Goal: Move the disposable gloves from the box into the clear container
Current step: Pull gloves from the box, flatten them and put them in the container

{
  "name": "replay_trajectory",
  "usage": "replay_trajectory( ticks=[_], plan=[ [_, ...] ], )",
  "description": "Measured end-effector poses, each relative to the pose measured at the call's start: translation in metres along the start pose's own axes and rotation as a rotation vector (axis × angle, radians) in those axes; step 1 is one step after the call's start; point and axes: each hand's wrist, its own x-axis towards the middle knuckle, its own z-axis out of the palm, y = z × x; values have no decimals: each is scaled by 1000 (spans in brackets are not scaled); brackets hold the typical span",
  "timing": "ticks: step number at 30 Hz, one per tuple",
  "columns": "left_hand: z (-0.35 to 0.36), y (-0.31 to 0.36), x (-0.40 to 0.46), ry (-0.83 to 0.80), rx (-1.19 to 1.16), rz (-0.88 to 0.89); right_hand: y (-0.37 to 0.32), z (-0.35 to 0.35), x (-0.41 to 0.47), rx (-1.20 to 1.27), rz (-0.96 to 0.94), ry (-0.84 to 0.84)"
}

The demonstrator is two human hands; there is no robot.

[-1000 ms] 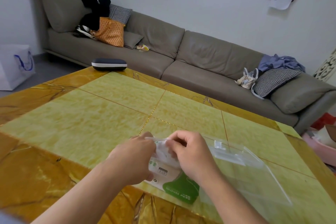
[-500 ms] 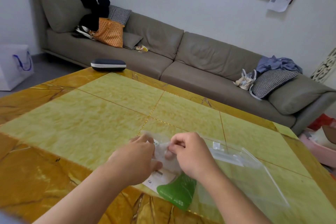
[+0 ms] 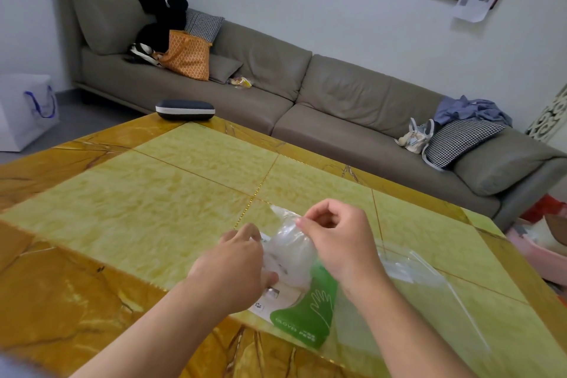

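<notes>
On the near part of the yellow marble table [image 3: 159,212], the green-and-white glove box [image 3: 299,321] lies flat, its green end with the white hand outline toward the person. A bunch of thin, clear disposable gloves [image 3: 290,250] stands up out of its far end, crumpled and translucent, still partly over the box. The left hand [image 3: 236,273] presses down on the box's white part, fingers curled at the base of the gloves; whether it pinches the gloves or only steadies the box cannot be told. The right hand [image 3: 333,239] is raised above the box, thumb and forefinger pinching the top of the glove bunch, the other fingers curled in. Just beside the box on the right lies the clear container [image 3: 429,294], a flat transparent zip pouch on the table, with its white strip near the right wrist; nothing can be seen inside it.

Compared with half a second ago, the right hand has lifted and drawn the gloves higher, so more of the plastic shows between the hands. The box's printed green end is plainer to see than before. A dark case [image 3: 185,109] sits at the table's far edge, and a grey sofa [image 3: 337,101] runs along the wall behind.
</notes>
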Motion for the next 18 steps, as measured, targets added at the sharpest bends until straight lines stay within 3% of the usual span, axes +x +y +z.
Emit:
replay_trajectory(
  ticks=[5,9,12,18],
  plan=[
    [1,0,0,23,-10,0,5,-11,-1,-135,124,-252],
    [2,2,-1,38,7,-2,8,-4,0,-291,64,-291],
    [2,4,-2,43,3,-13,8,-4,-4,-226,39,-294],
    [3,5,-3,26,29,-14,5,-32,0,181,115,-230]
  ],
)
